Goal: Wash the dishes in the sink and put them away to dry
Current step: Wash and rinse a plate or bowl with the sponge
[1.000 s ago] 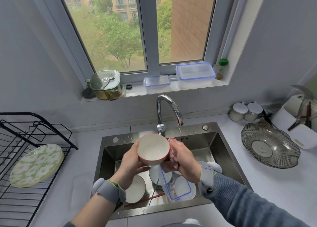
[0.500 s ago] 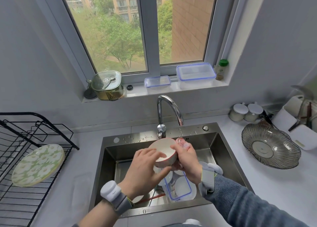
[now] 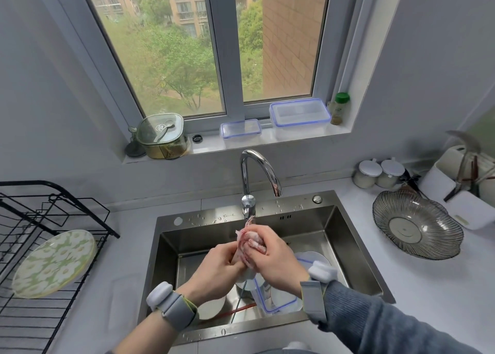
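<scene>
Both hands, left point(image 3: 218, 269) and right point(image 3: 278, 260), close their grip around a pink cloth point(image 3: 250, 242) above the sink point(image 3: 345, 246), beneath the faucet point(image 3: 257, 177).

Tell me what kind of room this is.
Most likely a home kitchen: a steel sink with a tap, a dish rack on the counter, and both hands wringing a cloth.

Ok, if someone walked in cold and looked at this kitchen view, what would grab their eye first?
Probably the two hands meeting over the sink: the left hand and right hand are both closed around a pink cloth just below the chrome faucet. Next, the green flowered plate stands alone in the black drying rack at the left. Unwashed dishes lie in the basin beneath the hands.
</scene>
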### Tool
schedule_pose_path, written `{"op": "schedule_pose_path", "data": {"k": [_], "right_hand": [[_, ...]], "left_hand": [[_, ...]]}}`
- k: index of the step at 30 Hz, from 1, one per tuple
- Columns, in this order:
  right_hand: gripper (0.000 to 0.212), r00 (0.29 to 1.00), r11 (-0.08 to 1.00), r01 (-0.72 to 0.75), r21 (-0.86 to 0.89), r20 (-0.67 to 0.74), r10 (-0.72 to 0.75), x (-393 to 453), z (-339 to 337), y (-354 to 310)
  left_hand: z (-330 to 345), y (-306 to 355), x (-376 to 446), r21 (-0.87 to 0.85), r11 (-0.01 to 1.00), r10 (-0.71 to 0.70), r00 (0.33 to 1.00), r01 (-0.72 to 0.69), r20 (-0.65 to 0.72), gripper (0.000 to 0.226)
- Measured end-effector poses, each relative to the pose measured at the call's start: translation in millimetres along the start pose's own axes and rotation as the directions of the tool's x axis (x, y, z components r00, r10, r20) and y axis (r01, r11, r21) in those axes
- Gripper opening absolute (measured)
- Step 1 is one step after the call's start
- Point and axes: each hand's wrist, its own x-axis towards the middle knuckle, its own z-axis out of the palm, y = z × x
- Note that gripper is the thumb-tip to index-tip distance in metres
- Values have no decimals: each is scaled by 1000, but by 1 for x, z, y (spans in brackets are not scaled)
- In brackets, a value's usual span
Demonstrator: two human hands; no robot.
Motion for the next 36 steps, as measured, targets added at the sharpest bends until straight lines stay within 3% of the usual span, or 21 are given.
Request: {"op": "schedule_pose_path", "data": {"k": [2, 4, 6, 8, 10, 12, 14, 16, 18, 20, 23, 29, 33, 36], "right_hand": [[19, 999, 984, -36, 173, -21, 40, 12, 0, 5], [13, 975, 899, -195, 392, -19, 220, 30, -6, 5], [22, 914, 749, -375, 545, 82, 398, 42, -15, 6], [50, 842, 528, -500, 686, 240, 484, 45, -19, 12], [66, 812, 374, -534, 758, 337, 476, 46, -18, 15], [69, 816, 324, -528, 785, 364, 449, 40, -18, 10], [66, 799, 177, -533, 827, 424, 426, 35, -13, 8], [63, 813, 149, -487, 861, 385, 437, 32, -1, 8], [56, 811, 192, -471, 861, 337, 478, 31, 11, 3], [33, 802, 219, -496, 840, 348, 485, 27, 17, 0], [55, 781, 227, -506, 832, 331, 529, 24, 16, 0], [29, 721, 247, -502, 829, 243, 649, 35, 0, 18], [34, 785, 438, -503, 745, 182, 592, 34, -17, 8], [21, 873, 695, -346, 630, -54, 485, 24, -16, -5]], "left_hand": [[-5, 4, -3, -28, 1000, 6, 1000, -6, -5, 13], [-11, 16, -4, -118, 992, 38, 999, -39, -10, 10], [-17, 32, -5, -284, 956, 83, 997, -79, 3, 17], [-21, 45, -5, -436, 893, 114, 993, -109, -16, 23], [-23, 50, 0, -529, 840, 95, 992, -124, -82, 24], [-20, 48, 9, -600, 787, 61, 986, -143, -156, 23], [-14, 44, 17, -643, 748, 20, 975, -163, -223, 24], [-8, 43, 24, -674, 718, -19, 963, -173, -268, 21], [-3, 42, 29, -689, 704, -58, 953, -172, -297, 17], [2, 44, 30, -699, 698, -102, 946, -153, -308, 12], [7, 41, 29, -685, 719, -136, 944, -113, -299, 10], [-7, 33, 19, -668, 744, -153, 978, 18, -144, 16], [-11, 26, 13, -511, 859, -72, 996, 39, -46, 20], [-10, 23, 17, -389, 920, -96, 990, 50, -99, 20]]}}
